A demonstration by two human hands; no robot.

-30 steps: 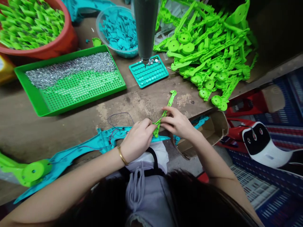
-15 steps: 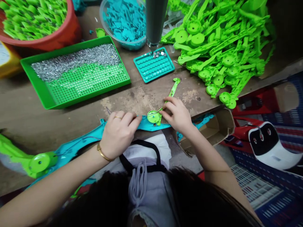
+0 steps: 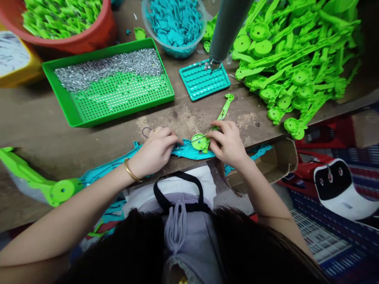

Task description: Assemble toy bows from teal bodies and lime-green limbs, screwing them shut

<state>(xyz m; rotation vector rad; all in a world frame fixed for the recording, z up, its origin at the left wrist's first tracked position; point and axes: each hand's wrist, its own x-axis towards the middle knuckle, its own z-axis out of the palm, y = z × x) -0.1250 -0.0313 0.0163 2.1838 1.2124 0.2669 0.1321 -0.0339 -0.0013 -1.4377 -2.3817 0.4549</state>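
Observation:
A long blue plastic part (image 3: 195, 153) lies along the table's near edge, with a green arm with a round disc (image 3: 199, 142) on it. A thin dark wire (image 3: 194, 140) runs across the disc between my hands. My left hand (image 3: 158, 150), closed, pinches the wire over the blue part, left of the disc. Right of the disc, my right hand (image 3: 228, 142) has its fingers pinched on the wire beside the green arm (image 3: 226, 106). A larger green piece (image 3: 62, 191) joins the blue part's left end.
A green tray (image 3: 118, 86) of metal pins, a red tub (image 3: 97, 31), a clear bowl (image 3: 174, 27) and a teal tray (image 3: 204, 81) stand behind. A grey tool (image 3: 226, 35) hangs above. Green parts (image 3: 284, 59) are piled right, above a cardboard box (image 3: 275, 161).
The view has shifted, so most things sit further right. My left hand has moved back from the near edge, and a loop of wire now shows behind it. The hanging tool tilts more.

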